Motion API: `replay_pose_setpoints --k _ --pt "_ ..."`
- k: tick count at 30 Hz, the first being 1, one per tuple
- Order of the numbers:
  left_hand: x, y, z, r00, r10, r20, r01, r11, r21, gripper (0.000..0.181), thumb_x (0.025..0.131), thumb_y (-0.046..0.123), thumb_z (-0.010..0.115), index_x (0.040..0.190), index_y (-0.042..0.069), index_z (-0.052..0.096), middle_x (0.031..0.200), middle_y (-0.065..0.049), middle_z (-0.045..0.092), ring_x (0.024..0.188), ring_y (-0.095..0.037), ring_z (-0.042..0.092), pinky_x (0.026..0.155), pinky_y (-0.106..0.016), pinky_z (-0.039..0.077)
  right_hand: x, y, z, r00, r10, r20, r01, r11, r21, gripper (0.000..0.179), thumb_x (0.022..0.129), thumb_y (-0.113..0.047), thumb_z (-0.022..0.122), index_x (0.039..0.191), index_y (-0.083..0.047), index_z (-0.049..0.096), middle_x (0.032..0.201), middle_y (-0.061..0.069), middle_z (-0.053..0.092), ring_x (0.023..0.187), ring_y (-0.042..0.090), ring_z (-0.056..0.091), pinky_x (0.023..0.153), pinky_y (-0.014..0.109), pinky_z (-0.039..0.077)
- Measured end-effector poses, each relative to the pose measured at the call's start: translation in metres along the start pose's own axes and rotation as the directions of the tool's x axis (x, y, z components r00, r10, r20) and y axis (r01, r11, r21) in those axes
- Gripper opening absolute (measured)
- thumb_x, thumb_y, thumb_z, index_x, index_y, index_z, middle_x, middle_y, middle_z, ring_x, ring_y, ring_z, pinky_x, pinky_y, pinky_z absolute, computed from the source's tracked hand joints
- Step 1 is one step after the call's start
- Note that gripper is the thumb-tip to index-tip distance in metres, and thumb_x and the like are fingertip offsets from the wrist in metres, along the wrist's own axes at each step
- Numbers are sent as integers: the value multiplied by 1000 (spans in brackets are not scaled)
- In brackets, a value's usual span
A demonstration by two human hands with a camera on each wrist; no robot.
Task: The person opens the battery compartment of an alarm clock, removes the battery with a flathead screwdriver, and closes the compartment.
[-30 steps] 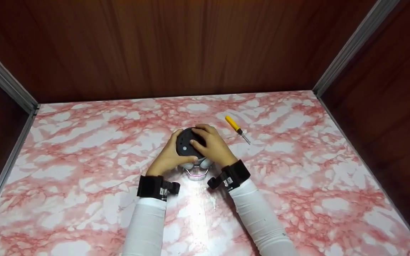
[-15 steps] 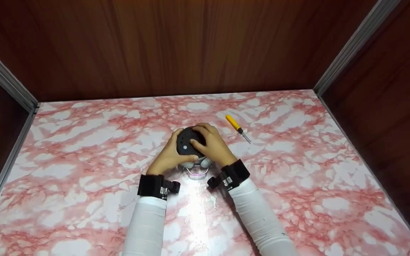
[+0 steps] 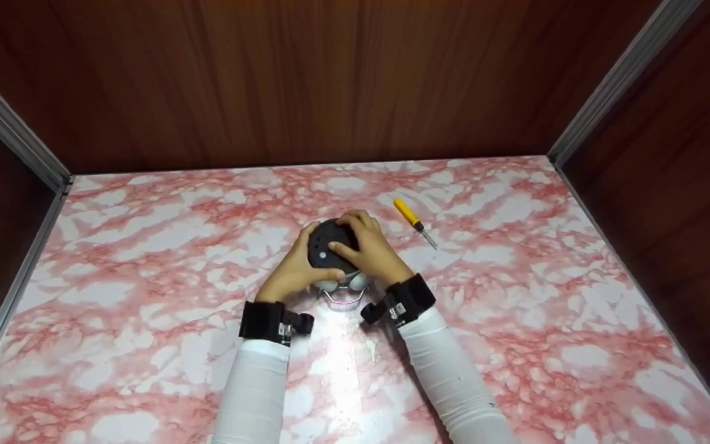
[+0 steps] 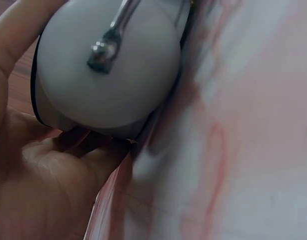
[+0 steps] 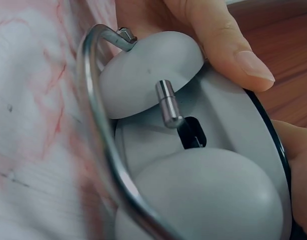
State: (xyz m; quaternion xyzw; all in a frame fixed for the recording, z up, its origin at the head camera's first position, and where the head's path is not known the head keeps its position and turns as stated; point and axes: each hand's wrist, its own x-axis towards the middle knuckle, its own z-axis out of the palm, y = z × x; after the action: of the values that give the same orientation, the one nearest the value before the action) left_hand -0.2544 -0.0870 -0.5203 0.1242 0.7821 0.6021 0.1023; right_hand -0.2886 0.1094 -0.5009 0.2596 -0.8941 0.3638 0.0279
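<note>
Step in hand: I judge, working at the clock's (image 5: 226, 107) black back cover (image 3: 324, 239)
Next move: calls for steady hold, even thumb pressure
Left hand (image 3: 293, 270): clamped round the clock's rim
Right hand (image 3: 376, 251): fingers clamped over rim, thumb on cover
Location: between my hands, back upward; table contact unclear
Bells (image 5: 208, 192): smooth grey domes
Handle (image 5: 107, 142): bent, bright metal

screwdriver (image 3: 415, 223): on table (image 3: 145, 308), right of clock (image 3: 320, 239) | panel (image 3: 306, 80): behind table

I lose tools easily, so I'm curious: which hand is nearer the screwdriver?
Right. The right hand holds the clock from the right, left of the screwdriver; the left hand holds the clock's left side, farther away.
</note>
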Motion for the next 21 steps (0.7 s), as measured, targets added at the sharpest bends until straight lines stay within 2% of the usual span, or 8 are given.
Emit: replay_pose_setpoints --k 8,21 --pt "0 1 -2 1000 -3 10 3 1000 -18 118 74 26 93 161 11 16 157 -17 35 137 -29 44 112 -42 35 2 -1 -2 1000 -20 -2 20 1000 13 48 95 -29 73 131 -1 57 139 16 48 132 34 41 114 46 32" --pt "2 0 0 1000 15 0 -15 999 -48 112 72 17 93 159 12 22 154 -15 39 135 -28 44 113 -38 32 3 -1 -4 999 -12 46 11 1000 28 50 96 -30 71 132 -1 53 139 16 46 132 34 40 114 46 31"
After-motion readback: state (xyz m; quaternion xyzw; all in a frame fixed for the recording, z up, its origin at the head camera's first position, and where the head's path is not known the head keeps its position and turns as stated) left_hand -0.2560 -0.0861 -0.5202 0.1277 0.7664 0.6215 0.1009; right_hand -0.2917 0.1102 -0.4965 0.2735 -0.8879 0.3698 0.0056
